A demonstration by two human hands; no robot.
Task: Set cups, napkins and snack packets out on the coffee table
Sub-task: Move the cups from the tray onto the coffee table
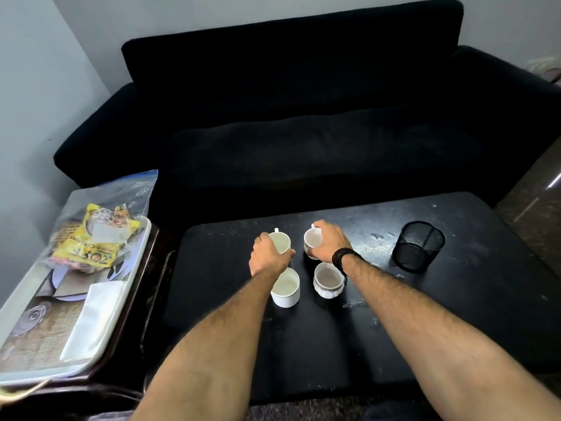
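Several white cups stand near the middle of the black coffee table [455, 314]. My left hand [268, 255] grips the far left cup [281, 240] from its left side. My right hand [329, 241] wraps around the far right cup [312, 239]. Two more cups sit nearer to me: a plain one [286, 288] partly under my left wrist and a patterned one [328, 281] beside my right wrist. On the tray [138, 262] at the left lie yellow snack packets [91, 241] inside a clear bag and a folded white napkin [94, 320].
A black mesh pen holder [419, 246] stands on the table's right part. A black sofa [303, 117] sits right behind the table. The tray rests on a dark side table [148, 299] to the left, close to the coffee table's edge.
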